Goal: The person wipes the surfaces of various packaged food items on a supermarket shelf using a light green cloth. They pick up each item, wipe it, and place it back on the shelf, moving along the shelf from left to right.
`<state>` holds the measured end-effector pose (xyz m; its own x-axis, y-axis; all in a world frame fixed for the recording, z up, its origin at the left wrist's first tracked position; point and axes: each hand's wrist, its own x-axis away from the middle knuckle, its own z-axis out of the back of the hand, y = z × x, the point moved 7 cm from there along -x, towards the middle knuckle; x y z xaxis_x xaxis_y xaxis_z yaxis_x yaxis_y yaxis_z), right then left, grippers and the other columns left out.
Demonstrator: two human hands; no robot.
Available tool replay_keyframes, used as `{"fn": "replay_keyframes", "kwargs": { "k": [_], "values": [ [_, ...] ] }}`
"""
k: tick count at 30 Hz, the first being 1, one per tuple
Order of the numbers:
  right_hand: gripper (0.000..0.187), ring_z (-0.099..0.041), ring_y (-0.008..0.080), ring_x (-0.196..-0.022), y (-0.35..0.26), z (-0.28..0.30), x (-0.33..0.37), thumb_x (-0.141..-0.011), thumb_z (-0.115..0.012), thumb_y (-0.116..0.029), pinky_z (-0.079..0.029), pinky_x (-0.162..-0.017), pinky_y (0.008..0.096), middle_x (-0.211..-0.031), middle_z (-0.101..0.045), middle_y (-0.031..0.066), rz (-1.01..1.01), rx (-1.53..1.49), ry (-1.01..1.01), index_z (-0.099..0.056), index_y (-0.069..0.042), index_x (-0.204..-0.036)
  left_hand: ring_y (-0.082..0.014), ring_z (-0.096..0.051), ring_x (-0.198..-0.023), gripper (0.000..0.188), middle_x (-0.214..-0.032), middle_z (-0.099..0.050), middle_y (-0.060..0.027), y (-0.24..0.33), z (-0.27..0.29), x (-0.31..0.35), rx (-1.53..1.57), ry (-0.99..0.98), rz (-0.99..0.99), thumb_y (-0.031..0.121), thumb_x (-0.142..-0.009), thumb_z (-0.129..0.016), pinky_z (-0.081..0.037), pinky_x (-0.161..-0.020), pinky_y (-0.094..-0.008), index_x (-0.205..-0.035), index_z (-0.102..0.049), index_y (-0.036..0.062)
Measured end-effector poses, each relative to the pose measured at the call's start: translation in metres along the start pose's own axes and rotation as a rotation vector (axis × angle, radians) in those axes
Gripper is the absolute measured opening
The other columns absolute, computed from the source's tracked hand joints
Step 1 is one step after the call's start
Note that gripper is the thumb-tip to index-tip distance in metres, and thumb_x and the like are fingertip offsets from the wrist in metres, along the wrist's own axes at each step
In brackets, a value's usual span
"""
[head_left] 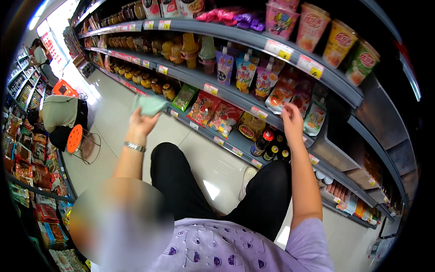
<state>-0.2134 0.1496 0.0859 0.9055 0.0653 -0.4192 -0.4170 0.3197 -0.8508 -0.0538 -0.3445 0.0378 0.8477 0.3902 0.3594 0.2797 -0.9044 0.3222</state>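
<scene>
Protruding beyond left hand: green cloth.

Price tags along shelf edges, lettering on cups, pouches, distant red-lettered sign

Space lies free between the knees, while pouches crowd the middle shelf.

Left hand: fingers closed, left forearm extended forward. Right hand: fingers bent, right forearm extended forward. Knees bent and apart, between both forearms.
</scene>
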Motion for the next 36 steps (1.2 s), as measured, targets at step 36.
{"fn": "replay_keyframes", "kwargs": {
  "k": [36],
  "values": [
    [0.022,-0.052,0.0027,-0.064,-0.082,-0.153,0.008,-0.095,-0.047,-0.015,-0.042,-0.053,0.0179,-0.089,-0.061,0.0020,-0.062,-0.477,-0.063,-0.053,0.000,-0.111,-0.0430,-0.038,-0.124,0.053,-0.136,-0.037,-0.0261,-0.177,-0.115,0.066,-1.466,-0.873,-1.159,-0.005,-0.069,-0.050,-0.029,-0.103,-0.0424,-0.119,-0.059,0.0102]
  ]
}}
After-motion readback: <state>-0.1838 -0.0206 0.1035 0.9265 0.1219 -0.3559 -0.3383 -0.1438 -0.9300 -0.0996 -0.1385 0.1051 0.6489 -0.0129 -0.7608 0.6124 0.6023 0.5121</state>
